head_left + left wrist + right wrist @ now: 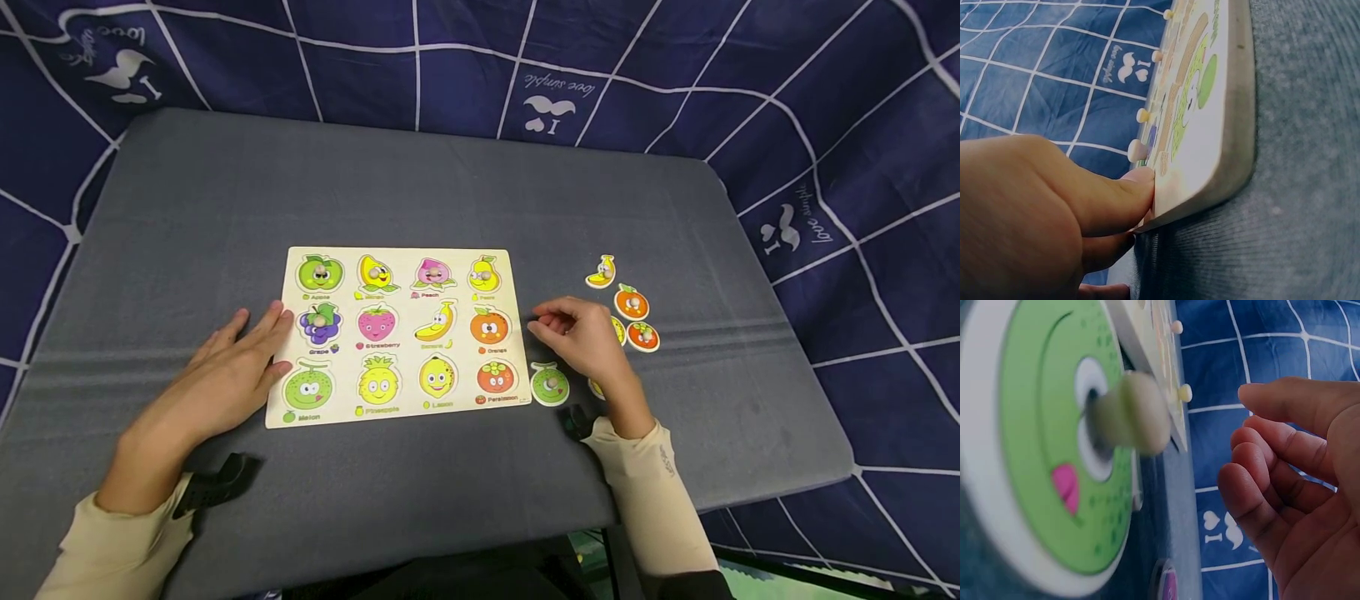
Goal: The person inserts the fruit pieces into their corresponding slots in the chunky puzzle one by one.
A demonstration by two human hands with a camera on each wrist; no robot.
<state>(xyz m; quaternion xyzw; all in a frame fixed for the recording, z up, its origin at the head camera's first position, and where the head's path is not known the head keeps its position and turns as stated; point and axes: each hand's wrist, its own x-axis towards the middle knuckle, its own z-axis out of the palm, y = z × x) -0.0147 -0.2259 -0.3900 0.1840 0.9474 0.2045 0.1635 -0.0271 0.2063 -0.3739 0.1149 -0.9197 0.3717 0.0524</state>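
Note:
A wooden fruit puzzle board (405, 348) lies on the grey table, with knobbed pieces seated along its far row and in the grape slot. At its left edge rests my left hand (228, 379), fingers stretched out; the left wrist view has the thumb (1125, 194) on the board's corner. My right hand (581, 337) hovers just right of the board, fingers loosely curled and holding nothing. Below it lies a loose melon piece (550, 387), its knob (1141, 415) large in the right wrist view. A purple-pink piece (1169, 584) shows partly there.
Beyond my right hand lie loose banana (602, 272), orange (632, 302) and persimmon (643, 336) pieces. A yellow piece (618, 331) is partly hidden by the hand, another (596, 388) by the wrist. Dark blue checked cloth (465, 75) hangs around the table (420, 192).

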